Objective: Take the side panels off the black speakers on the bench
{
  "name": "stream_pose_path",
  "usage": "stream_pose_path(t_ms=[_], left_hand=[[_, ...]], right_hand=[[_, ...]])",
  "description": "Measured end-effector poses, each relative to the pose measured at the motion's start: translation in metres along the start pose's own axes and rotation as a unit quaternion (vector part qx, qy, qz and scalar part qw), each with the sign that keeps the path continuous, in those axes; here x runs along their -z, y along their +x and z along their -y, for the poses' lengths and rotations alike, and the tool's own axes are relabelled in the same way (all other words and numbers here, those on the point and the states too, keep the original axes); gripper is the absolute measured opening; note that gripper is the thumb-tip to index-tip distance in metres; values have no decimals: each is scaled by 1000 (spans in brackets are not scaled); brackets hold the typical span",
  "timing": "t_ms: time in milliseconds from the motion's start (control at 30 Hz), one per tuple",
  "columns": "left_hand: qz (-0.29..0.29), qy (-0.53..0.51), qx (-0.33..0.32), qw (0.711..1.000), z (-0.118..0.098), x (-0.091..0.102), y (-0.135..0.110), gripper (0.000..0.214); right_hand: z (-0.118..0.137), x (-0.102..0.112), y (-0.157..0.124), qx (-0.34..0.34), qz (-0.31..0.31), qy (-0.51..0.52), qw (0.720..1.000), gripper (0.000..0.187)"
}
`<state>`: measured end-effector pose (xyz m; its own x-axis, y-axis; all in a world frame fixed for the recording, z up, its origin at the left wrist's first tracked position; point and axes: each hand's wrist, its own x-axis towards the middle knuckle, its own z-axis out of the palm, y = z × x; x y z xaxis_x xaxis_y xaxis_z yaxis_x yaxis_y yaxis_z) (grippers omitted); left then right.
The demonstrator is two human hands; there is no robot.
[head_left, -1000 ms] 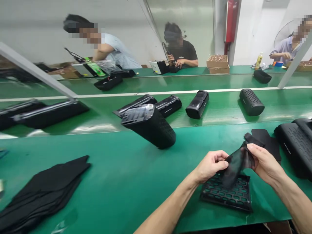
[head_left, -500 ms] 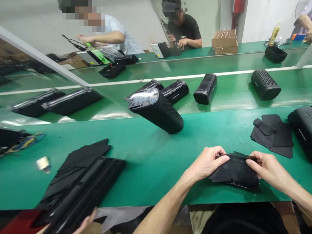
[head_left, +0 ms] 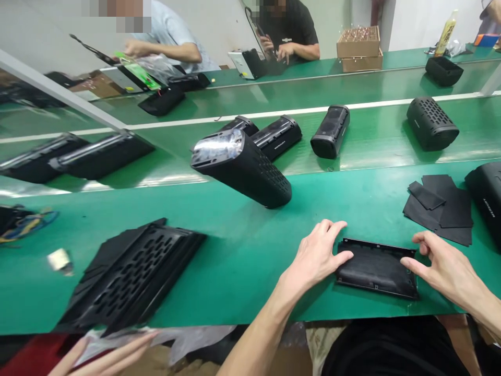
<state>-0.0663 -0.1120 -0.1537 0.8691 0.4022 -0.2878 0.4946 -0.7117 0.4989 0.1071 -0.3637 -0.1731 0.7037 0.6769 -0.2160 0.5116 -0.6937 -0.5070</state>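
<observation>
A shallow black plastic casing half [head_left: 378, 269] lies on the green bench, its raised rims and small screw tabs facing up. Dark sheet material seems to line its inside; where the sheet ends I cannot make out. My left hand [head_left: 319, 250] is at the casing's left end, fingers spread, its thumb at the rim. At the opposite end, my right hand [head_left: 440, 261] has its thumb over the inside corner and its fingers apart and slightly curled. Neither hand grips anything. Beyond the right hand lie several loose black fabric sheets [head_left: 456, 206], overlapping.
A black speaker housing [head_left: 250, 169] leans on the bench ahead. More speakers [head_left: 331, 130] stand along the green conveyor. At left, a perforated black casing [head_left: 129, 271] rests by stacked black sheets [head_left: 104, 261], near a co-worker's hand [head_left: 113, 360]. Two people work across the line.
Both hands have let go of the black sheet and spread apart; it now appears to lie down in the casing. The co-worker's perforated casing has turned and the hand is off it.
</observation>
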Motion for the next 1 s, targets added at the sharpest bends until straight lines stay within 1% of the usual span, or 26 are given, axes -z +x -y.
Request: stream_pose_path(t_ms=[33,67,100,167,200,233,267,300,367,400,467,533,567,633,700,767,867,1000], left_hand=[[-4,-26,-16,1000,3,-1,2,37],[-10,-54,-31,998,5,-3,4,26],[-15,-83,-39,996,7,-4,5,20],[-13,-162,-32,986,6,-6,3,18],[2,-219,-18,976,5,-7,1,19],[26,-285,1,958,5,-9,-2,22],[53,-355,24,933,4,-10,-6,29],[75,-422,47,902,3,-13,-10,37],[96,-527,85,840,3,-19,-20,54],[96,-564,99,814,3,-23,-24,59],[82,-619,119,772,2,-30,-33,63],[64,-654,128,743,1,-37,-39,64],[53,-665,129,734,1,-40,-42,64],[35,-678,131,722,0,-45,-45,63],[22,-683,138,717,-1,-48,-47,64],[9,-677,147,721,-1,-51,-48,65],[-11,-660,152,735,-1,-53,-49,66],[-20,-651,155,743,0,-54,-51,65]], right_hand=[[-2,-2,1,12,-11,0,1000,40],[-4,-4,3,26,-12,1,1000,37],[-5,-5,5,39,-6,9,999,33],[-4,-5,9,49,10,50,997,28],[-3,-3,11,44,21,89,995,27],[-1,-1,13,32,36,139,989,27],[2,1,15,14,57,193,979,28],[4,3,16,-10,81,247,966,32],[7,5,17,-59,128,335,932,43],[8,4,17,-79,146,371,914,47],[8,1,16,-101,173,426,882,52],[5,-3,14,-105,185,454,865,51],[3,-4,14,-104,188,457,863,50],[0,-4,12,-100,191,448,868,47],[-1,-2,11,-97,194,442,870,47],[0,0,10,-98,196,443,870,49],[2,2,10,-105,193,454,863,52],[4,0,8,-110,203,462,856,55]])
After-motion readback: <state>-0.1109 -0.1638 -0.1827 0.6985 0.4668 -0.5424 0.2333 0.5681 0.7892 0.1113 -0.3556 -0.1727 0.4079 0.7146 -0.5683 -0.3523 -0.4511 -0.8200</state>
